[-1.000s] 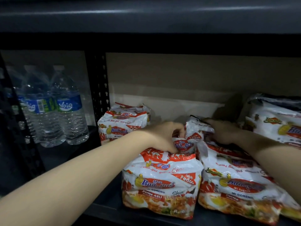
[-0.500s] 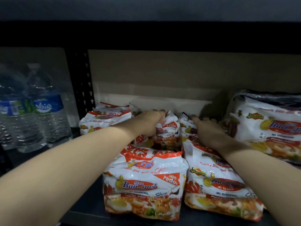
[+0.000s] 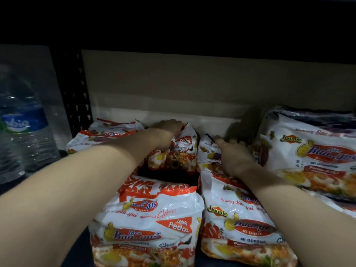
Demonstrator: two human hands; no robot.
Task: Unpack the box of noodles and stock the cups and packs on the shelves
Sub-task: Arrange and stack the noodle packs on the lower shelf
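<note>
White noodle packs: left hand (image 3: 167, 132) grips one (image 3: 179, 149); right hand's (image 3: 234, 157) grip hidden, cannot tell.

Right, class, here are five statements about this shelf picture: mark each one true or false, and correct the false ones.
1. The left hand grips a noodle pack at the back of the shelf. True.
2. The right hand is lifting a water bottle. False: it rests on the back noodle pack; the water bottle stands untouched at far left.
3. Two noodle packs lie at the shelf's front edge, side by side. True.
4. The shelf holds noodle cups. False: only packs show.
5. The pack at front left reads "Lebih Pedas". True.
</note>
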